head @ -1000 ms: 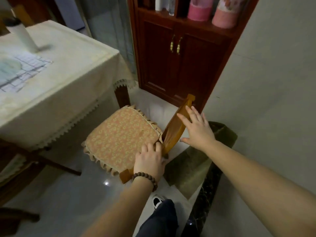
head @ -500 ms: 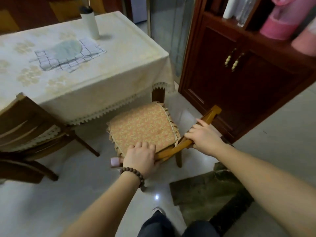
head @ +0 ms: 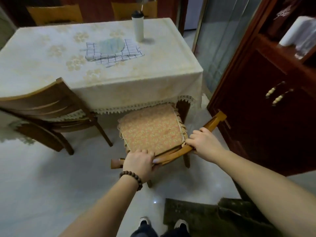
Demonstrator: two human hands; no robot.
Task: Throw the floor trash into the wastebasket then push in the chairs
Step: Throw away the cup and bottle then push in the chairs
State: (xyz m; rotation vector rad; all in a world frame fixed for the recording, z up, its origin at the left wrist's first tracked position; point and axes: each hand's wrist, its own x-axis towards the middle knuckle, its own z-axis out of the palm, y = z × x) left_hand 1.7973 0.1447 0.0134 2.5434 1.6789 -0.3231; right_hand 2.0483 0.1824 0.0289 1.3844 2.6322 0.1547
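A wooden chair with an orange patterned cushion (head: 152, 130) stands at the table's near right corner, its seat front just under the lace hem of the tablecloth. My left hand (head: 139, 162), with a bead bracelet at the wrist, grips the left part of the chair's curved top rail (head: 212, 123). My right hand (head: 204, 142) grips the same rail further right. A second, darker wooden chair (head: 46, 106) stands at the left, tucked partly under the table. No floor trash or wastebasket is in view.
The table (head: 95, 86) carries a cream cloth, a checked towel (head: 113, 52) and a white tumbler (head: 138, 26). A dark red cabinet (head: 266, 106) stands close on the right. A dark mat (head: 205, 218) lies by my feet. Two more chairs stand behind the table.
Both hands closed on the chair's top rail and the chair swung round and slid toward the table; its seat front now sits under the tablecloth hem. My view shifted to behind the chair.
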